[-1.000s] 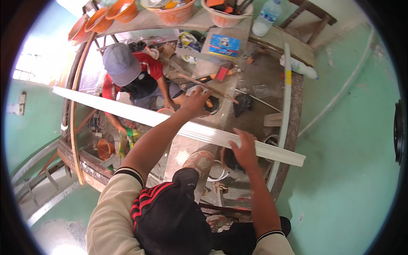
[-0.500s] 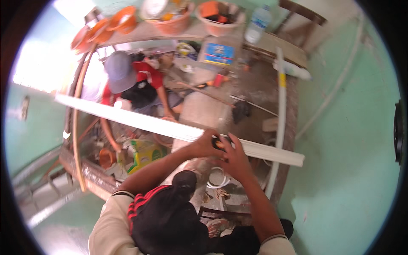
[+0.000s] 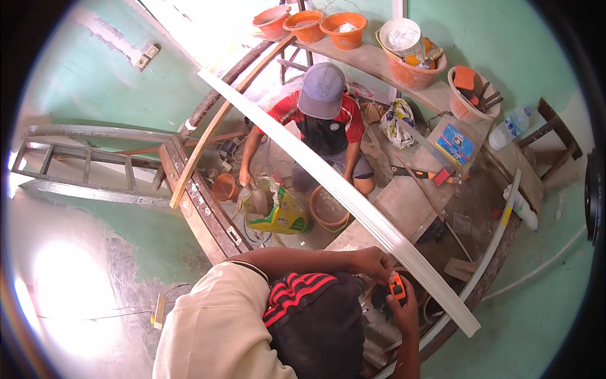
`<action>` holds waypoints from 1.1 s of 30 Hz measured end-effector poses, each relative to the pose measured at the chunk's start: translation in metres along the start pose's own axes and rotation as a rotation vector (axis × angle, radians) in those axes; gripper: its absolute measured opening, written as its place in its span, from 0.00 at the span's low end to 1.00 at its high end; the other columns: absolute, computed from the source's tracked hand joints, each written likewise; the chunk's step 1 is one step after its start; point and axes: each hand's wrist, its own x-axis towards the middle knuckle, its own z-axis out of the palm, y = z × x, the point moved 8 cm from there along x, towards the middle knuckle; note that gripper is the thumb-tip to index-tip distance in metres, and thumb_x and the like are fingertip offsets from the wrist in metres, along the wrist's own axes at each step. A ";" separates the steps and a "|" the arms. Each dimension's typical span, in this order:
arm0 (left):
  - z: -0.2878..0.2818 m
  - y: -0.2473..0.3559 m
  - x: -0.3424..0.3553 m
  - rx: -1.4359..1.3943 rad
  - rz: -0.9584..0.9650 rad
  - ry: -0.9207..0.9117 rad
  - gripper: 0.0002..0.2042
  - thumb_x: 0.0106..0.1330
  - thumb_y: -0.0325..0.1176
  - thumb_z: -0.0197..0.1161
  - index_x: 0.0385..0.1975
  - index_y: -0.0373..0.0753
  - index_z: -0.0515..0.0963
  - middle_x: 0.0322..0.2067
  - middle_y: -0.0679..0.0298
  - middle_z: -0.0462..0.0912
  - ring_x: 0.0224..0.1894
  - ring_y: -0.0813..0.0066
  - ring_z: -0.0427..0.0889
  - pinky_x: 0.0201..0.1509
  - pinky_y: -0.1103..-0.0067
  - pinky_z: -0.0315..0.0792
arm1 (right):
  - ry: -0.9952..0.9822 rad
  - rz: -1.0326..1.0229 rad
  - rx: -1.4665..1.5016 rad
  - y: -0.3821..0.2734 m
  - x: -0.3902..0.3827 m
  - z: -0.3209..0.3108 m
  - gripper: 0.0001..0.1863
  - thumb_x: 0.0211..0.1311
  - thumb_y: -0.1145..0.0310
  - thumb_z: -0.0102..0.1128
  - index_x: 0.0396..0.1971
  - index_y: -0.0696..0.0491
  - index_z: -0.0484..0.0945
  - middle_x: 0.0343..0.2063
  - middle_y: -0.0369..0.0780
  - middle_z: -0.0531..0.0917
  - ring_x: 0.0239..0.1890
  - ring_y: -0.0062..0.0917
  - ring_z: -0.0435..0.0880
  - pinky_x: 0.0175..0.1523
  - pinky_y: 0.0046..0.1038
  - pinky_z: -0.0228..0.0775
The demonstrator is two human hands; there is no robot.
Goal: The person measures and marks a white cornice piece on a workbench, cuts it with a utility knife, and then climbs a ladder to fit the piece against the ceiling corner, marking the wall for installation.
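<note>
My right hand [image 3: 405,309] holds a small orange and black tape measure [image 3: 396,285], its fingers closed around the case. Just above it, my left hand [image 3: 375,263] has its fingers bunched together by the tape measure's upper end; whatever they pinch is hidden. A long white ridged moulding strip [image 3: 353,201] slants from the upper left to the lower right, passing just beyond both hands. Neither hand visibly grips the strip. Beneath its middle stretches a wide pale plank [image 3: 410,205].
A co-worker in a grey cap [image 3: 322,91] sits low beyond the strip, one hand at a yellow-green bag [image 3: 278,211]. Orange bowls [image 3: 344,31] line the far bench. A handsaw [image 3: 423,175], a blue box [image 3: 454,144] and a water bottle [image 3: 510,128] are at right; a ladder [image 3: 88,161] is at left.
My view has swung left, so the strip now looks steeper. My hands, formerly close together over the strip, are now on its near side, with the orange tape measure more exposed.
</note>
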 end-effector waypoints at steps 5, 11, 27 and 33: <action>0.003 -0.023 0.011 0.101 -0.042 -0.050 0.17 0.64 0.39 0.81 0.41 0.32 0.85 0.35 0.58 0.90 0.35 0.74 0.90 0.39 0.79 0.84 | -0.003 0.040 0.033 0.007 -0.004 0.002 0.34 0.68 0.49 0.69 0.66 0.55 0.77 0.55 0.45 0.86 0.61 0.33 0.82 0.68 0.38 0.71; -0.017 -0.055 0.039 0.037 -0.007 -0.059 0.12 0.68 0.39 0.75 0.42 0.38 0.86 0.37 0.60 0.89 0.42 0.69 0.88 0.46 0.71 0.82 | -0.031 0.082 -0.385 0.012 -0.007 -0.034 0.30 0.68 0.46 0.71 0.58 0.55 0.83 0.48 0.45 0.90 0.53 0.35 0.89 0.60 0.36 0.77; -0.427 -0.043 -0.068 -0.889 0.410 0.866 0.09 0.77 0.32 0.67 0.50 0.37 0.81 0.51 0.61 0.85 0.52 0.68 0.86 0.63 0.70 0.84 | 0.033 0.522 -0.572 0.113 -0.233 -0.260 0.33 0.64 0.66 0.74 0.70 0.49 0.76 0.60 0.46 0.77 0.62 0.39 0.77 0.71 0.36 0.70; -0.511 -0.049 -0.185 -0.830 0.538 1.173 0.13 0.81 0.36 0.61 0.54 0.34 0.80 0.52 0.57 0.86 0.58 0.64 0.86 0.62 0.66 0.83 | -0.094 0.303 -0.762 0.117 -0.199 -0.268 0.27 0.61 0.67 0.72 0.61 0.52 0.82 0.50 0.46 0.82 0.55 0.44 0.78 0.65 0.41 0.71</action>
